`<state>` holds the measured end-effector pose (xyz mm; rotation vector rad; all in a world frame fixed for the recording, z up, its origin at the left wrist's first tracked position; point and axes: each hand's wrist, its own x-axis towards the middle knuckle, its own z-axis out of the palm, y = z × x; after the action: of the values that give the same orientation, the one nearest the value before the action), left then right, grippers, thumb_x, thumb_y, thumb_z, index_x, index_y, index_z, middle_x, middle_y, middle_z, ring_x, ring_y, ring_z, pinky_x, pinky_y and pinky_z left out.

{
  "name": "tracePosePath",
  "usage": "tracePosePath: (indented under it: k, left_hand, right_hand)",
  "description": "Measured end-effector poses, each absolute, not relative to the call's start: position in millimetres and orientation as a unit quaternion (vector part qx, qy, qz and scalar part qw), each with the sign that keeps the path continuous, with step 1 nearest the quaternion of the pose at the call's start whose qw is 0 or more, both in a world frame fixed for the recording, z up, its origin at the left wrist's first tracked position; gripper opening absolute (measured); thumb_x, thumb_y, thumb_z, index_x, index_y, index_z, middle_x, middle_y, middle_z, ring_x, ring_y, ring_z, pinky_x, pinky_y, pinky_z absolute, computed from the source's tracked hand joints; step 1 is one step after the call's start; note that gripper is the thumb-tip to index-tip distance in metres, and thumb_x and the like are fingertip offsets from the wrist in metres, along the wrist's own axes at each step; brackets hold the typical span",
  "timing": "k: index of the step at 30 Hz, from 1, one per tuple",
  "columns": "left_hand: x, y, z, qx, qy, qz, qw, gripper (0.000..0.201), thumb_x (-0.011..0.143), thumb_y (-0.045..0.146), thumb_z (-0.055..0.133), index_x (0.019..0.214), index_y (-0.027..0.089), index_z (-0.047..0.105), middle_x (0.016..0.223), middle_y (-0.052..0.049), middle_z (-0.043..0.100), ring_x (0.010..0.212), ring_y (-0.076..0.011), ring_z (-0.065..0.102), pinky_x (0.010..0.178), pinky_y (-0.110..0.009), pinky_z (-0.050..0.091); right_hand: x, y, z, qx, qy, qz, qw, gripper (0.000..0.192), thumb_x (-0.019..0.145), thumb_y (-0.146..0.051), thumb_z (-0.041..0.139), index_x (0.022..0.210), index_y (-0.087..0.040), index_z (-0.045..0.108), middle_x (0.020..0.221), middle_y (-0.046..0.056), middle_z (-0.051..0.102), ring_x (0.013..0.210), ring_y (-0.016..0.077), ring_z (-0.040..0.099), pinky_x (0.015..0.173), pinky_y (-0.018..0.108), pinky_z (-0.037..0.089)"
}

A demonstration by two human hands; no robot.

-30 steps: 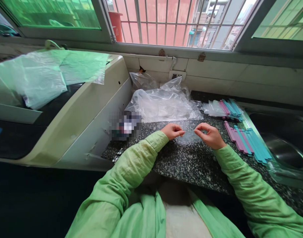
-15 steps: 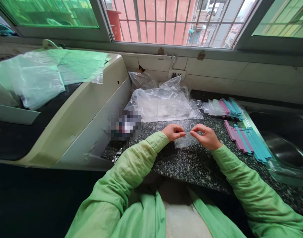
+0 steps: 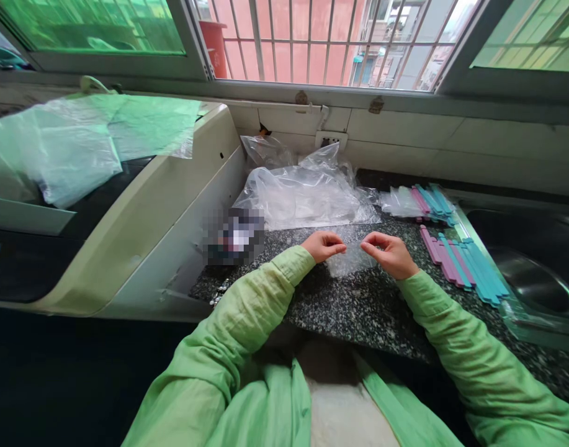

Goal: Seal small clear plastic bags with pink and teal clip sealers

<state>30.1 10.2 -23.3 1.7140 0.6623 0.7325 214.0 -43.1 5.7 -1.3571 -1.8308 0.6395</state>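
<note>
My left hand (image 3: 324,247) is closed in a pinch at the upper left edge of a small clear plastic bag (image 3: 351,261). Opposite it, my right hand (image 3: 390,254) pinches at the bag's right side, thumb against fingertips. The thin bag lies just over the speckled stone counter (image 3: 353,316), hard to make out against it. Right of my right hand is a fanned row of pink and turquoise plastic strips (image 3: 468,264). Behind both hands sits a large clear plastic bag (image 3: 307,195) with whitish contents I cannot make out.
More strips (image 3: 433,202) lie beside small clear packets (image 3: 399,202) at the back right. A sink (image 3: 535,279) bounds the right side. On the left stands a beige machine (image 3: 172,205) draped with plastic sheets (image 3: 79,149), with a blurred-out object (image 3: 235,237) beside it.
My hands have moved slightly apart, the right one a little to the right. Both remain pinched at the small bag.
</note>
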Motion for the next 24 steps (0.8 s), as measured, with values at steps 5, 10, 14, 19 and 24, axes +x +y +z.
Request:
tracePosePath:
  k: [5, 10, 14, 19, 24]
  left_hand:
    - [30.6, 7.0, -24.3, 0.732, 0.287, 0.277, 0.552, 0.037, 0.061, 0.045, 0.063, 0.060, 0.009, 0.059, 0.050, 0.003, 0.046, 0.049, -0.0046, 0.037, 0.048, -0.019, 0.029]
    - [32.1, 5.6, -26.1, 0.743, 0.278, 0.286, 0.538, 0.035, 0.063, 0.043, 0.062, 0.063, 0.009, 0.060, 0.050, 0.003, 0.045, 0.051, -0.0050, 0.037, 0.049, -0.019, 0.030]
    - [32.3, 6.1, -25.4, 0.746, 0.270, 0.294, 0.534, 0.033, 0.063, 0.042, 0.062, 0.062, 0.009, 0.060, 0.052, 0.002, 0.048, 0.051, -0.0054, 0.039, 0.050, -0.019, 0.031]
    - [32.6, 5.6, -23.7, 0.739, 0.266, 0.307, 0.538, 0.033, 0.062, 0.042, 0.063, 0.060, 0.009, 0.060, 0.052, 0.001, 0.051, 0.052, -0.0057, 0.041, 0.050, -0.019, 0.032]
    - [31.5, 7.6, -21.8, 0.691, 0.283, 0.359, 0.560, 0.037, 0.059, 0.046, 0.065, 0.058, 0.010, 0.059, 0.053, 0.000, 0.053, 0.052, -0.0063, 0.044, 0.052, -0.020, 0.035]
  right_hand:
    - [213.3, -44.0, 5.3, -0.517, -0.735, 0.243, 0.365, 0.024, 0.073, -0.038, 0.053, 0.061, -0.017, 0.054, 0.060, 0.001, 0.055, 0.060, 0.0124, 0.049, 0.060, 0.026, 0.040]
    - [211.0, -44.6, 3.5, -0.509, -0.740, 0.244, 0.366, 0.022, 0.073, -0.036, 0.054, 0.062, -0.017, 0.055, 0.061, 0.001, 0.055, 0.061, 0.0123, 0.049, 0.060, 0.026, 0.040]
    - [209.4, -44.3, 1.8, -0.510, -0.740, 0.231, 0.372, 0.022, 0.073, -0.036, 0.054, 0.062, -0.017, 0.055, 0.062, 0.001, 0.056, 0.061, 0.0126, 0.050, 0.061, 0.026, 0.040]
    - [208.9, -44.7, 3.8, -0.520, -0.731, 0.242, 0.370, 0.024, 0.072, -0.039, 0.054, 0.062, -0.017, 0.056, 0.061, 0.002, 0.057, 0.061, 0.0129, 0.051, 0.061, 0.026, 0.041]
    - [212.0, -44.0, 6.8, -0.526, -0.716, 0.285, 0.360, 0.029, 0.070, -0.045, 0.055, 0.068, -0.016, 0.059, 0.066, 0.003, 0.060, 0.064, 0.0137, 0.053, 0.063, 0.027, 0.043]
